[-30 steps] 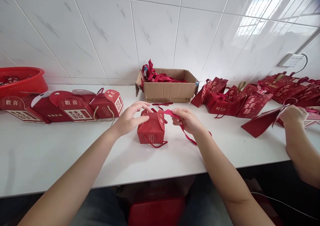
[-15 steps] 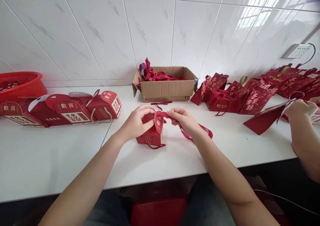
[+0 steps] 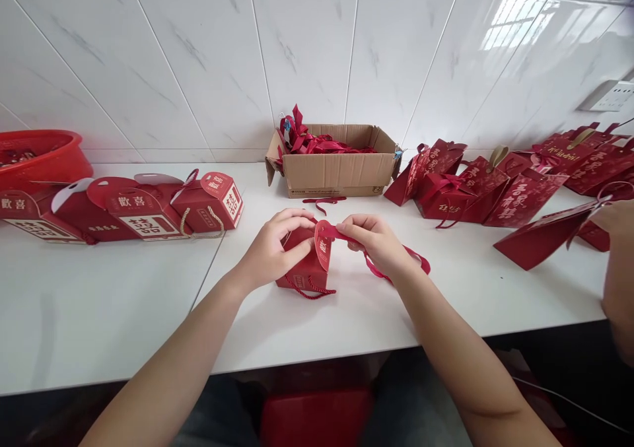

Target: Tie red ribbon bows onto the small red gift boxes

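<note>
A small red gift box [image 3: 308,266] with a rounded flap and a red cord handle stands on the white counter [image 3: 347,308] in front of me. My left hand [image 3: 275,247] wraps round the box's left side and top. My right hand [image 3: 372,240] pinches a red ribbon [image 3: 402,260] at the flap; the ribbon trails to the right past my wrist.
A cardboard carton [image 3: 337,163] of red ribbons sits behind by the tiled wall. Finished red boxes [image 3: 148,210] line the left, beside a red basin [image 3: 42,158]. Red paper bags [image 3: 475,186] lie at right, where another person's arm [image 3: 619,262] holds a flat bag [image 3: 545,239].
My left hand has closed onto the box, which it was only reaching for. My right hand has brought the ribbon up to the flap. The other person's hand has shifted right.
</note>
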Motion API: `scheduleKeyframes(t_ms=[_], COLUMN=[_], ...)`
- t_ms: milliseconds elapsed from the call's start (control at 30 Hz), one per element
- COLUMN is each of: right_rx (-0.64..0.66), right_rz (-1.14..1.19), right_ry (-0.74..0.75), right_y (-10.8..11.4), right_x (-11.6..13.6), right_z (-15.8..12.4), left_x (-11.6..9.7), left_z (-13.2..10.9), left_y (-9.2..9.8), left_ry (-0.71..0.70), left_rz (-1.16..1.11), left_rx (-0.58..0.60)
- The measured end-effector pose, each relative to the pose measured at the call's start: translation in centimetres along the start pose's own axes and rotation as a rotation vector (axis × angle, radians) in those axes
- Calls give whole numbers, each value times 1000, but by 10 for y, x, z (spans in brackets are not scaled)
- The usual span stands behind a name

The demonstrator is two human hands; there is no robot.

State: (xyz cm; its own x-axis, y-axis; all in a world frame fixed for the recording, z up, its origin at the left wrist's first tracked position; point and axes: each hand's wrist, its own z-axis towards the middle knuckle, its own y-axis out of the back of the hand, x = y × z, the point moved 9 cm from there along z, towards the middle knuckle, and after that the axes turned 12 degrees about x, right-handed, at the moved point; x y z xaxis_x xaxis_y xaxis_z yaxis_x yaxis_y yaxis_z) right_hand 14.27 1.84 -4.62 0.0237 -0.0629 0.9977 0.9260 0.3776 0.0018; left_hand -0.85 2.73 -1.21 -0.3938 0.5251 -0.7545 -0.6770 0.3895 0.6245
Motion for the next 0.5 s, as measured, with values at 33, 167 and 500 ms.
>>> scheduleKeyframes(t_ms=[33,167,500], right_rx=[5,26,-102], right_rz=[-17,-53,-252], right_ry=[-7,-18,215], right_y=[-1,-7,-5], right_x=[0,5,24], right_z=[0,-1,-4], left_x=[0,-2,-5], left_z=[-1,-2,-3], left_y=[-1,-4,-5], left_ry=[2,-2,-19], left_rz=[-2,-13,-119], left_rx=[2,28,8])
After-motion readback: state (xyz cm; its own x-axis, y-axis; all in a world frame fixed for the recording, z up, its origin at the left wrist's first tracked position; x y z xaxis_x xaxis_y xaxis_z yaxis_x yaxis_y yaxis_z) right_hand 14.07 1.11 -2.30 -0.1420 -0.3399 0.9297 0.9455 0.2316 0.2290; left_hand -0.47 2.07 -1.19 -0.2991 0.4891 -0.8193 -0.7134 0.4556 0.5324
